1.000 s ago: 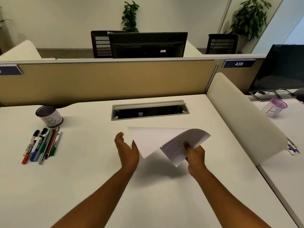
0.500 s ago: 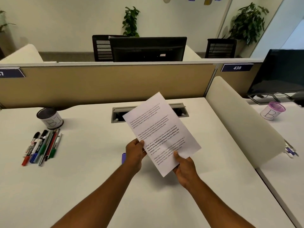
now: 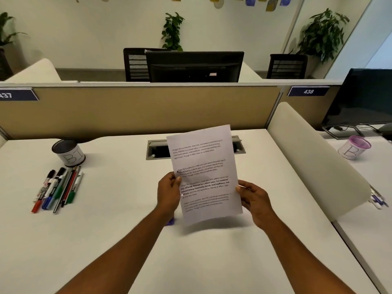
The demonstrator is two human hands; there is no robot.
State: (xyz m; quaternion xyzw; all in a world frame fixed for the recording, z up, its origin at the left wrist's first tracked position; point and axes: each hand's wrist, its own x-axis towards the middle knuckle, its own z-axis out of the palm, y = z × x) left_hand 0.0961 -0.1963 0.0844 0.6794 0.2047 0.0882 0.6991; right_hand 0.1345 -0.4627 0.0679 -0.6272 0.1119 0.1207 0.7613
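Pinching the printed sheet (image 3: 203, 172) at both side edges, left hand (image 3: 169, 194) and right hand (image 3: 252, 198) have flipped it text-up and squared it, so reading looks next.

Bare desk (image 3: 118, 221) lies open between the markers (image 3: 57, 188) at left and the curved divider (image 3: 314, 164) at right.

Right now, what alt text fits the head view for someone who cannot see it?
A left hand and a right hand hold a printed sheet by its side edges above a white desk. Markers lie beside a tin at the far left.
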